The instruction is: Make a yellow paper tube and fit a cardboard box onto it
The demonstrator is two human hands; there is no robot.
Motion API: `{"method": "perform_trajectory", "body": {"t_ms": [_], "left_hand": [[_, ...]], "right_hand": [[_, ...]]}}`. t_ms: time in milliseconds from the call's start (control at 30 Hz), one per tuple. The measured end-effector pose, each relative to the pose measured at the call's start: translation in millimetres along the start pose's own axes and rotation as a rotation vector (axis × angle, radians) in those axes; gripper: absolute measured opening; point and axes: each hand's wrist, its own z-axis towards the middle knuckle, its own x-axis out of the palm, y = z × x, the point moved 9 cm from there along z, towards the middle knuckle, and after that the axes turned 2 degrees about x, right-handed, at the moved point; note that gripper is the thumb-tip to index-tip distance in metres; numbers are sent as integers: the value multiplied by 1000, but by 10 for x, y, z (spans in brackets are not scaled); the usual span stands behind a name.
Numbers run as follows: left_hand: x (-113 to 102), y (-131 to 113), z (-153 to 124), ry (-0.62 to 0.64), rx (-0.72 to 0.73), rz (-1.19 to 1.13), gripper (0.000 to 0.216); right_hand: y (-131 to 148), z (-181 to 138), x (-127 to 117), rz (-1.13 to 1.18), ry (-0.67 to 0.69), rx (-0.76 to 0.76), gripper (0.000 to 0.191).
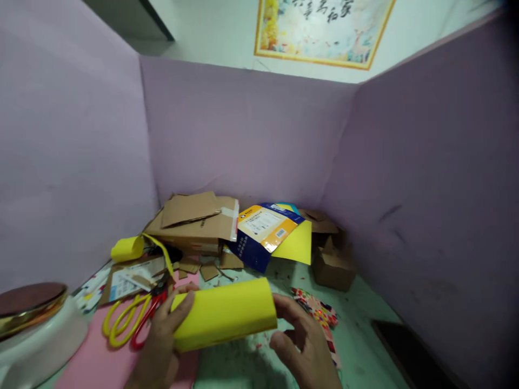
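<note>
A rolled tube of yellow paper point(227, 313) lies crosswise in front of me, held at both ends. My left hand point(162, 340) wraps round its left end, thumb on top. At the tube's right end, the curled fingers of my right hand point(304, 346) press against the paper. Under the tube lies a pink sheet point(101, 362). Just left of my left hand are yellow-handled scissors point(121, 321) and red-handled scissors point(148, 319).
Purple partition walls point(243, 135) close in three sides. At the back lie flattened cardboard point(194, 221), a blue and orange paper pack point(263, 229) with a yellow sheet point(295, 246), a small cardboard box point(334, 265), a small yellow roll point(127, 248). A white, gold-rimmed object point(32, 324) stands left; patterned paper point(316, 310) lies right.
</note>
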Motion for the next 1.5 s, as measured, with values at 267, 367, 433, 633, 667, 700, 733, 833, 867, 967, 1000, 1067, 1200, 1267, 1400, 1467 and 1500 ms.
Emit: {"method": "perform_trajectory", "body": {"t_ms": [267, 367, 433, 633, 667, 700, 733, 833, 867, 967, 1000, 1067, 1200, 1267, 1400, 1467, 1500], "left_hand": [[-111, 93, 121, -71, -135, -163, 29], [-54, 179, 80, -30, -194, -118, 29], [-34, 243, 33, -48, -225, -85, 27], [85, 346, -45, 5, -213, -52, 29], [83, 348, -36, 17, -208, -30, 31], [71, 343, -21, 23, -203, -5, 34], [53, 328, -3, 24, -195, 15, 36], [1, 236, 57, 11, -152, 40, 36], [-12, 202, 71, 4, -141, 44, 34], [-44, 92, 83, -23, -102, 82, 29], [-43, 58, 77, -18, -92, 106, 30], [10, -14, 47, 54, -65, 227, 35], [303, -114, -113, 368, 22, 589, 49], [487, -166, -187, 483, 70, 681, 53], [970, -343, -210, 674, 267, 901, 61], [1068, -571, -130, 524, 462, 928, 73], [1058, -636, -100, 430, 502, 899, 78]], "right_hand": [[205, -9, -380, 126, -191, -201, 47], [176, 46, -313, 75, -151, -155, 55], [208, 60, -224, 26, -100, -181, 61], [87, 58, 88, -87, 84, -188, 71], [38, 67, 108, -73, 103, -160, 71], [-12, 82, 125, -43, 129, -125, 71], [-57, 103, 129, 12, 149, -89, 71], [-173, 203, 22, 274, 110, 33, 72], [-192, 235, -34, 343, 83, 58, 72], [-108, 276, -99, 339, 150, 41, 80], [-49, 265, -87, 281, 209, 14, 84], [50, 215, -52, 131, 311, -30, 87], [-54, 62, 128, -34, 533, 154, 86], [-149, -50, 273, 11, 663, 272, 88], [-269, -176, 517, 259, 719, 418, 76], [-345, -148, 552, 450, 570, 491, 74], [-371, -115, 546, 551, 466, 493, 74]]}}
